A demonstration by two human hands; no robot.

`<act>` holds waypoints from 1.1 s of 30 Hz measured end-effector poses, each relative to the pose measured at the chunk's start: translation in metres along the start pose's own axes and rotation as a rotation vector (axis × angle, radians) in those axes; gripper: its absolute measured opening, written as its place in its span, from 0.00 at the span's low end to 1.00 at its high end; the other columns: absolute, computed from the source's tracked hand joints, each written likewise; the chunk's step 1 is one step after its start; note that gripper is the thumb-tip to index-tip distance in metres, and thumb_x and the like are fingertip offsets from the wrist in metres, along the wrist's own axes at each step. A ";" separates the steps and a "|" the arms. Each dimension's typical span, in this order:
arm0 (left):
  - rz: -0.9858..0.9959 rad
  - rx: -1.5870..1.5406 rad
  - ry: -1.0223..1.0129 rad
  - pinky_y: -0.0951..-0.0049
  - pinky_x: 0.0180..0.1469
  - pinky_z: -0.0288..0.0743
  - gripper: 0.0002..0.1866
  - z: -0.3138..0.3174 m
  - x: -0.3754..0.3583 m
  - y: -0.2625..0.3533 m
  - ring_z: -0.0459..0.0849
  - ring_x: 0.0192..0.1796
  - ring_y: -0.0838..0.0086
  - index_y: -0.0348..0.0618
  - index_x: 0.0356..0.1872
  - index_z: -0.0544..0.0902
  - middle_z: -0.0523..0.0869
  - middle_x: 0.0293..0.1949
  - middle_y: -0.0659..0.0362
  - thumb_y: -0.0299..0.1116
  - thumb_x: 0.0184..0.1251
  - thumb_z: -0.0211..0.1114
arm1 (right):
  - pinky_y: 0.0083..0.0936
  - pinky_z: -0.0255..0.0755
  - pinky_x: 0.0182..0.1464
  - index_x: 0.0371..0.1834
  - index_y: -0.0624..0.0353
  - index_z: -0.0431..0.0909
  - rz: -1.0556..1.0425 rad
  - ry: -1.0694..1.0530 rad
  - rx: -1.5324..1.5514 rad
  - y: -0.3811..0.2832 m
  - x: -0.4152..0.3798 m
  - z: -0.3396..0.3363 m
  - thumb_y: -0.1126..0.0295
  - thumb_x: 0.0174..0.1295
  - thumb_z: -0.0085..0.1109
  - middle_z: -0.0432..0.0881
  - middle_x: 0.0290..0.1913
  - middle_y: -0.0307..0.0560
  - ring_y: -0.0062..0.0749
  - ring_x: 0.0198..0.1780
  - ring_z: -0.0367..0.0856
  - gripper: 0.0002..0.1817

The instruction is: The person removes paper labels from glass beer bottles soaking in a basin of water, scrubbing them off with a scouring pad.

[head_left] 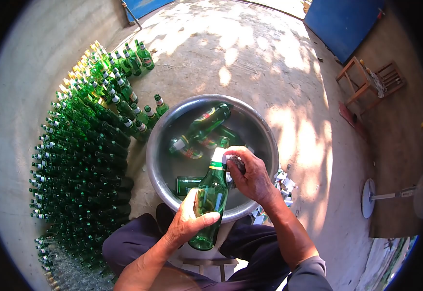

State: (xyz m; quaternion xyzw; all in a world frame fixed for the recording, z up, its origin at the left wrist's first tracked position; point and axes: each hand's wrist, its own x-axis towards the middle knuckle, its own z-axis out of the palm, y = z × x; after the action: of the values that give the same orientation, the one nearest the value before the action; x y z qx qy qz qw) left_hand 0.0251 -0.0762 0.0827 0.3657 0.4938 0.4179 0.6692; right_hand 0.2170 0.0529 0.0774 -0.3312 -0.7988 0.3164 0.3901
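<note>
My left hand [188,224] is wrapped round the body of a green glass beer bottle [213,194], which leans neck-away over the near rim of a metal basin [156,186]. A white label with a green and yellow edge is on its neck. My right hand [251,175] is closed on a dark, crumpled scouring pad [237,164], partly hidden by the fingers, right beside that neck label. Inside the basin, several green bottles lie in cloudy water, among them a labelled bottle [207,121] and another bottle [188,185] close to my left hand.
Many upright green bottles [85,145] crowd the floor on the left. Scraps of wet label paper [285,186] lie right of the basin. A wooden stool [359,80] and a standing fan's round base [368,198] are at the right, near a blue door [344,26].
</note>
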 end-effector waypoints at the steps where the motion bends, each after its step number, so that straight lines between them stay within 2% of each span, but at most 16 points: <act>1: 0.002 0.012 0.001 0.68 0.59 0.74 0.37 0.000 0.000 0.001 0.78 0.53 0.74 0.36 0.62 0.71 0.80 0.51 0.57 0.43 0.56 0.78 | 0.38 0.81 0.45 0.57 0.61 0.74 -0.001 0.000 0.001 -0.001 0.000 0.000 0.76 0.71 0.60 0.83 0.50 0.59 0.52 0.45 0.87 0.14; 3: -0.001 0.002 -0.003 0.69 0.59 0.74 0.37 0.000 0.001 0.002 0.78 0.53 0.74 0.36 0.62 0.71 0.80 0.51 0.57 0.43 0.56 0.77 | 0.38 0.81 0.45 0.57 0.62 0.74 0.071 0.010 0.050 -0.004 0.000 -0.001 0.77 0.70 0.61 0.83 0.50 0.59 0.52 0.46 0.87 0.14; 12: -0.018 -0.013 -0.005 0.68 0.59 0.74 0.36 0.001 -0.002 0.001 0.78 0.53 0.74 0.36 0.62 0.71 0.80 0.50 0.57 0.43 0.56 0.78 | 0.37 0.81 0.45 0.55 0.61 0.74 0.077 -0.034 0.028 0.001 -0.001 -0.001 0.77 0.69 0.61 0.84 0.48 0.57 0.51 0.45 0.87 0.13; 22: -0.006 -0.015 -0.006 0.67 0.60 0.75 0.36 0.000 0.000 -0.006 0.79 0.53 0.73 0.36 0.62 0.70 0.81 0.51 0.56 0.42 0.57 0.77 | 0.37 0.80 0.43 0.53 0.60 0.75 0.001 -0.049 -0.003 0.010 -0.004 0.003 0.78 0.69 0.61 0.83 0.44 0.56 0.49 0.41 0.87 0.12; 24: -0.002 -0.027 0.004 0.67 0.60 0.75 0.36 0.002 0.000 -0.007 0.79 0.53 0.73 0.35 0.62 0.70 0.81 0.51 0.55 0.42 0.57 0.77 | 0.37 0.80 0.42 0.54 0.60 0.74 0.110 0.015 0.049 0.006 -0.006 0.007 0.77 0.70 0.60 0.83 0.45 0.56 0.49 0.42 0.87 0.12; 28: 0.008 -0.054 0.017 0.67 0.60 0.75 0.36 0.001 0.001 -0.010 0.79 0.53 0.73 0.35 0.62 0.70 0.81 0.51 0.55 0.42 0.58 0.78 | 0.38 0.80 0.42 0.54 0.59 0.74 0.116 0.042 0.092 0.002 -0.004 0.007 0.78 0.70 0.60 0.83 0.46 0.57 0.50 0.42 0.87 0.12; 33: 0.004 -0.042 0.018 0.67 0.60 0.75 0.37 0.000 0.001 -0.013 0.79 0.53 0.73 0.35 0.62 0.70 0.81 0.51 0.55 0.42 0.57 0.78 | 0.37 0.80 0.43 0.52 0.59 0.75 0.112 -0.035 0.048 0.006 -0.003 0.007 0.80 0.68 0.60 0.83 0.46 0.55 0.50 0.41 0.86 0.12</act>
State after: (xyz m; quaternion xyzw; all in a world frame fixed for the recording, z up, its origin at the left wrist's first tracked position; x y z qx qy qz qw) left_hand 0.0276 -0.0803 0.0710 0.3488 0.4903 0.4327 0.6713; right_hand 0.2142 0.0520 0.0682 -0.3603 -0.7778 0.3627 0.3655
